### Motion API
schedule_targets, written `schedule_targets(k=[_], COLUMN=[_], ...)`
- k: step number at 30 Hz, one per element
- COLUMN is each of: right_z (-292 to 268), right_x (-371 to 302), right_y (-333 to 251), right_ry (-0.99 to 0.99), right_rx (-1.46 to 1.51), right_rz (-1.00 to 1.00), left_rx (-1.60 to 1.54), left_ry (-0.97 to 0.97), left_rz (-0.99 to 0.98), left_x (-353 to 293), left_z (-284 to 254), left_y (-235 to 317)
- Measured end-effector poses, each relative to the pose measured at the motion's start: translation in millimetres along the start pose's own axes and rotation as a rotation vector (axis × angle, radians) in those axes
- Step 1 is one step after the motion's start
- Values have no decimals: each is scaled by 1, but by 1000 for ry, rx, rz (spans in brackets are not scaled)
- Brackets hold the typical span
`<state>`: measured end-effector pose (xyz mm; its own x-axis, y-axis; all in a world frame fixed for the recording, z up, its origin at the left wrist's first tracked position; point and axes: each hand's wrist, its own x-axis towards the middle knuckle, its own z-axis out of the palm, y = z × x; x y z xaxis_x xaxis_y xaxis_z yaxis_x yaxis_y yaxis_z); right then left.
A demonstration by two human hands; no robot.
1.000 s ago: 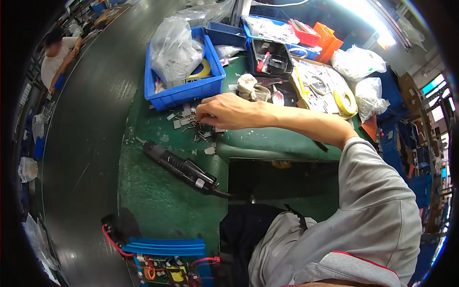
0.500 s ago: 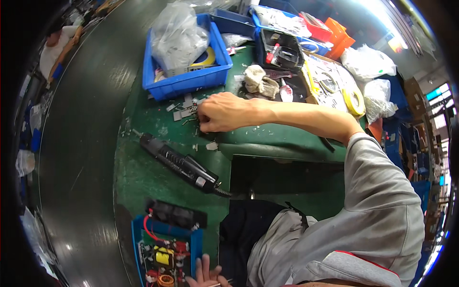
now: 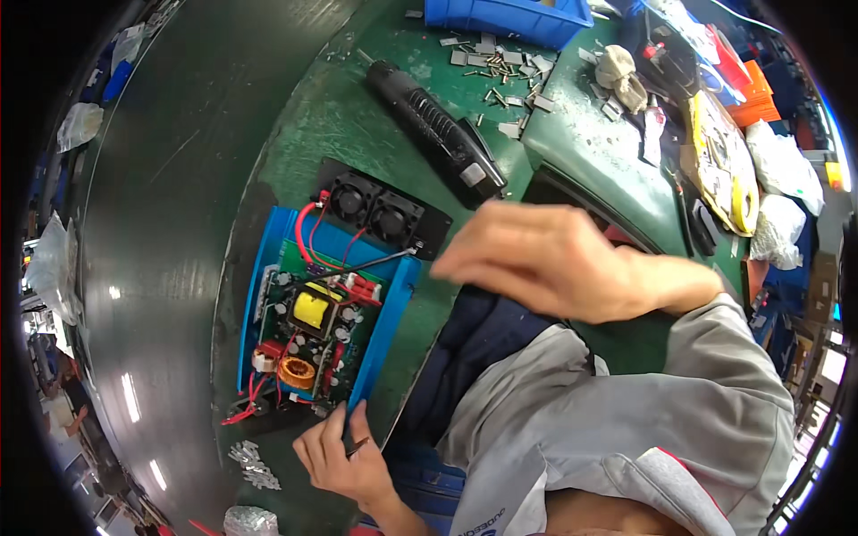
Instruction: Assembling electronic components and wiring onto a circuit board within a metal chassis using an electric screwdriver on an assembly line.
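Green bench (image 3: 326, 125) with an open blue case on it

The blue case (image 3: 386, 339) sits on the bench to my left, top open, so I can see its parts. A yellow block (image 3: 311, 305) and a copper ring (image 3: 298, 372) are inside. At the far end a black plate with two fans (image 3: 371, 210) joins on by red wires (image 3: 304, 234).

My left hand (image 3: 344, 460) is half open at the case's near right corner. Its thumb and finger are right by the edge, but I can't tell if they pinch it. My right hand (image 3: 554, 259) is up on the right of the case, with its fingers close together. It is blurry, so I can't tell if it has anything.

I think the case is stiff and a bit heavy, and its smooth blue sides may slip. Holding it by the two long side walls looks best. The wires look bendy and easy to tug loose, and the small parts could break, so I would keep my fingers off them. A black power screwdriver (image 3: 433, 134) lies past the fans, near some little screws (image 3: 509, 76)
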<state>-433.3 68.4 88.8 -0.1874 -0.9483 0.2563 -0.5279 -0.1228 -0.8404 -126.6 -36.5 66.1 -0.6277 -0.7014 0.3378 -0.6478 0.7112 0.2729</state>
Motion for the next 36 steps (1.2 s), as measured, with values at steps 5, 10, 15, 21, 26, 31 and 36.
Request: schedule_targets(k=[5,10,15,21,26,31,36], right_z=[45,62,61,57,55,58,49], right_x=[-7,19,43,56,64,67,56], right_y=[2,9,0,-10,-16,-23,-8], right_ry=[44,192,194,127,93,139,56], right_rx=[230,222,173,70,-55,-127,-79], right_rz=[12,-104,-143,-159,-146,-125,-25], left_rx=[-137,-268,-282,-293,-290,-316,-309], left_ry=[18,16,3,-6,-28,-22,50], left_rz=[71,-43,-72,-99,-98,-111,128], left_x=[17,34,36,36,39,39,46], left_z=[-15,-28,-30,-31,-31,-36,-35], left_y=[-19,-26,-32,-31,-25,-26,-11])
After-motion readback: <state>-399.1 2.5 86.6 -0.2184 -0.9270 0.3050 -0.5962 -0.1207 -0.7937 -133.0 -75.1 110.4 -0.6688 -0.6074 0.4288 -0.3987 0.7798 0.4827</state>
